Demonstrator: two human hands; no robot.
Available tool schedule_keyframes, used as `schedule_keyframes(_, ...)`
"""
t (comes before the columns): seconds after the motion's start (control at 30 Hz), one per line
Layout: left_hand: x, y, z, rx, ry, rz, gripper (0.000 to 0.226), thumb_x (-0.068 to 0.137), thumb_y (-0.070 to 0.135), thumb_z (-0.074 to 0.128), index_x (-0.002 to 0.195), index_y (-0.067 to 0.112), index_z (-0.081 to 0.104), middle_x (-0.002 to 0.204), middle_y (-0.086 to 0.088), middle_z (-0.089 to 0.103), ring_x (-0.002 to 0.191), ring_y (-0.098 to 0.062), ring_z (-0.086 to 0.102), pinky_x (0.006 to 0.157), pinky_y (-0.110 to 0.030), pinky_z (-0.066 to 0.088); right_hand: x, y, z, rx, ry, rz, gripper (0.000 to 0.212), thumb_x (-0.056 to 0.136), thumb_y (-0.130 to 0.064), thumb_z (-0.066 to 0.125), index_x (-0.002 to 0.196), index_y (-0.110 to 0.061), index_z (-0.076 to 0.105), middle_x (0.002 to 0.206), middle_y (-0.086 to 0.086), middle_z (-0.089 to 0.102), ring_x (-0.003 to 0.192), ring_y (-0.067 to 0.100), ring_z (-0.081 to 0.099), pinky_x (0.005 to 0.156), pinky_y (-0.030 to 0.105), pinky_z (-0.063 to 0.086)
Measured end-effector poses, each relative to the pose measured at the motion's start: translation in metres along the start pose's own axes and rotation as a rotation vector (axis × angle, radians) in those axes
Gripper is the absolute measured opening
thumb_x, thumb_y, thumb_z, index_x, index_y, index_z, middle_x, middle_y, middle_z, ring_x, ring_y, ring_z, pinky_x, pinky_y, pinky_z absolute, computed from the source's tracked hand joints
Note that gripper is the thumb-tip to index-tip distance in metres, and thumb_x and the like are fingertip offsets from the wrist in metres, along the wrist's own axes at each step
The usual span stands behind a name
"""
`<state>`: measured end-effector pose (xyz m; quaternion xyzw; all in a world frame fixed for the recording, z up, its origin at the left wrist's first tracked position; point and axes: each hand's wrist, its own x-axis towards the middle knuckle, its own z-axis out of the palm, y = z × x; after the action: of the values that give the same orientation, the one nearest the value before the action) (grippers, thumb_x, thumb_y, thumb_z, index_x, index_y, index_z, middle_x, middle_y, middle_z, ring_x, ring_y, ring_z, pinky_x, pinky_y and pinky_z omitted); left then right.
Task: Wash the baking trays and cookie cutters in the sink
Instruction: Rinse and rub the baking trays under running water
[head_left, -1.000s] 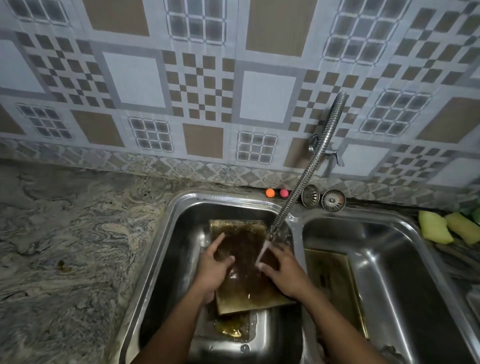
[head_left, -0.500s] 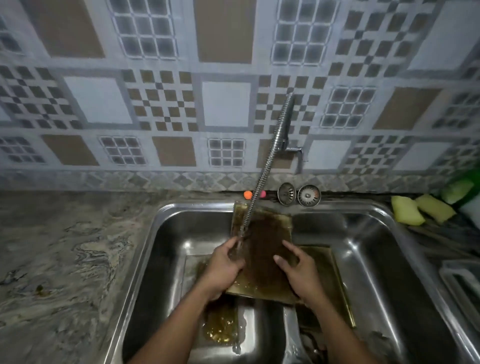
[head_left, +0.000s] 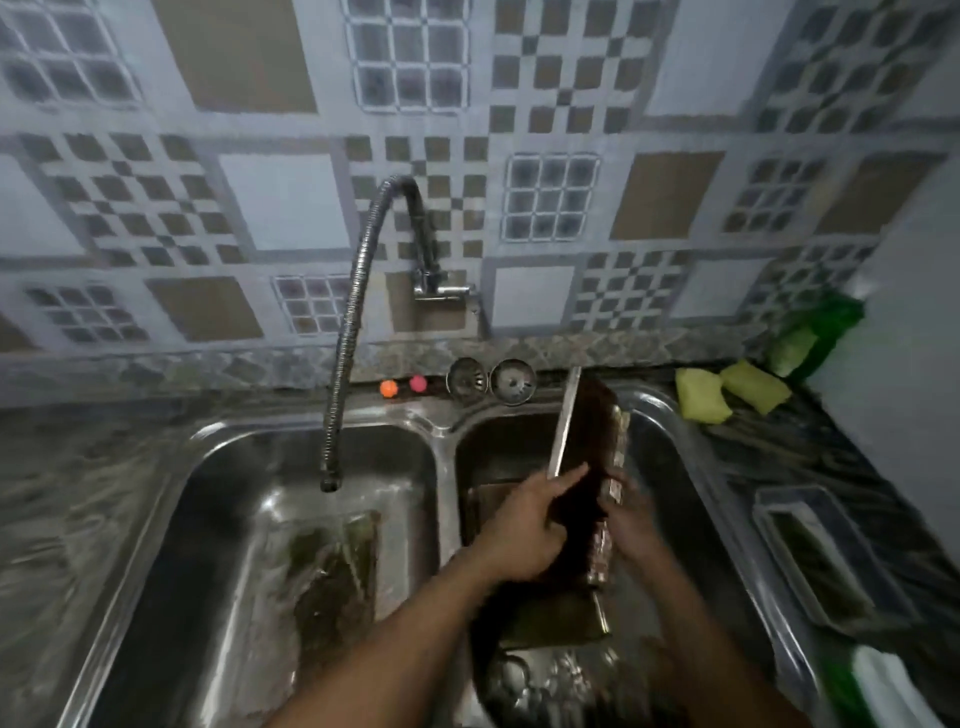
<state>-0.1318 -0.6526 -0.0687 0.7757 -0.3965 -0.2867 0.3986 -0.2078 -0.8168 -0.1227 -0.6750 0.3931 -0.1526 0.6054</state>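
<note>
A dark, greasy baking tray (head_left: 589, 441) stands on edge in the right basin (head_left: 670, 467) of the double steel sink. My left hand (head_left: 524, 525) grips its left side and my right hand (head_left: 631, 525) holds its right edge. Under it another tray (head_left: 550, 618) lies flat in the same basin. Small metal pieces, perhaps cookie cutters (head_left: 524, 680), lie blurred at the basin's near end. The flexible tap hose (head_left: 345, 332) hangs over the left basin (head_left: 208, 493), where water runs onto a dirty patch (head_left: 332, 566).
Two yellow sponges (head_left: 727, 392) and a green bottle (head_left: 815, 332) sit on the counter at the back right. A clear rectangular container (head_left: 826, 556) stands right of the sink. Two strainers (head_left: 491, 382) and two small coloured balls (head_left: 402, 385) rest behind the sink.
Both hands carried the tray from under the tap in the left basin over the divider into the right basin and tipped it up on edge. The view has swung right.
</note>
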Motion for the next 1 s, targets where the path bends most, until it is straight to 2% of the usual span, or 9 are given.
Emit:
schedule_keyframes(0.13,0.023,-0.013,0.032,0.094,-0.044,0.015,0.078,0.087,0.0,0.048,0.153,0.039,0.03,0.161,0.002,0.025,0.145,-0.013,0.03,0.12,-0.021,0.021,0.038,0.013,-0.037,-0.017,0.003,-0.008,0.04,0.084,0.016,0.058,0.113,-0.012,0.062,0.104,0.005,0.067,0.086,0.006,0.068,0.069,0.015,0.051)
schedule_keyframes(0.3,0.027,-0.054,0.065,0.095,0.062,-0.15,0.094,0.081,0.022,0.078,0.152,0.05,0.021,0.143,0.003,0.033,0.13,-0.009,0.045,0.114,-0.019,0.032,0.062,0.039,-0.056,-0.256,0.011,-0.029,0.044,0.082,0.004,0.064,0.119,-0.021,0.064,0.115,0.009,0.067,0.105,0.024,0.064,0.095,0.042,0.052)
schedule_keyframes(0.4,0.026,-0.077,0.074,0.046,0.122,-0.242,0.091,0.077,0.014,0.081,0.149,0.044,0.034,0.136,0.015,0.038,0.119,0.001,0.047,0.104,-0.005,0.033,0.067,0.066,-0.055,-0.45,-0.082,-0.106,0.048,0.08,0.009,0.062,0.12,-0.016,0.067,0.116,0.004,0.068,0.106,0.021,0.064,0.095,0.04,0.052)
schedule_keyframes(0.5,0.031,-0.105,0.089,0.064,0.12,-0.377,0.069,0.079,0.014,0.068,0.14,0.038,0.049,0.133,-0.005,0.061,0.117,-0.023,0.062,0.103,-0.028,0.048,0.07,0.091,-0.052,-0.575,-0.172,-0.079,0.046,0.082,0.014,0.055,0.1,-0.024,0.072,0.097,-0.001,0.066,0.086,0.015,0.062,0.072,0.018,0.052)
schedule_keyframes(0.6,0.038,-0.149,0.109,0.148,0.112,-0.452,0.04,0.072,0.047,0.063,0.111,0.055,0.064,0.125,-0.013,0.065,0.125,-0.039,0.056,0.104,-0.044,0.048,0.067,0.1,-0.038,-0.671,-0.253,-0.053,0.033,0.089,0.006,0.053,0.099,-0.018,0.073,0.094,0.005,0.067,0.082,0.02,0.063,0.065,0.017,0.047)
schedule_keyframes(0.73,0.034,-0.118,0.105,0.16,-0.021,-0.63,0.062,0.087,0.029,0.066,0.145,0.021,0.046,0.124,-0.001,0.067,0.12,-0.02,0.058,0.091,0.002,0.024,0.06,0.108,-0.03,-0.729,-0.318,-0.047,0.032,0.095,0.001,0.05,0.122,-0.01,0.063,0.11,0.007,0.065,0.096,0.015,0.057,0.072,0.015,0.037)
schedule_keyframes(0.87,0.035,-0.123,0.11,0.333,-0.057,-0.723,0.053,0.092,0.037,0.049,0.142,0.023,0.045,0.132,-0.015,0.058,0.133,-0.041,0.037,0.114,-0.041,0.024,0.054,0.128,-0.023,-0.734,-0.333,-0.092,0.024,0.1,-0.013,0.046,0.116,-0.01,0.063,0.108,0.009,0.063,0.096,0.018,0.058,0.081,0.026,0.044)
schedule_keyframes(0.93,0.034,-0.125,0.113,0.383,-0.136,-0.742,0.064,0.08,0.049,0.041,0.139,0.024,0.049,0.133,-0.016,0.058,0.132,-0.046,0.038,0.116,-0.05,0.018,0.048,0.133,-0.021,-0.755,-0.337,-0.066,0.021,0.1,-0.018,0.045,0.107,-0.018,0.065,0.102,0.004,0.065,0.091,0.016,0.06,0.083,0.034,0.053)
schedule_keyframes(1.0,0.035,-0.125,0.112,0.339,-0.169,-0.747,0.065,0.076,0.053,0.041,0.135,0.028,0.052,0.134,-0.009,0.058,0.131,-0.043,0.042,0.116,-0.048,0.019,0.047,0.136,-0.019,-0.687,-0.303,-0.015,0.025,0.097,-0.007,0.046,0.104,-0.014,0.069,0.091,0.001,0.067,0.081,0.011,0.062,0.074,0.026,0.055)
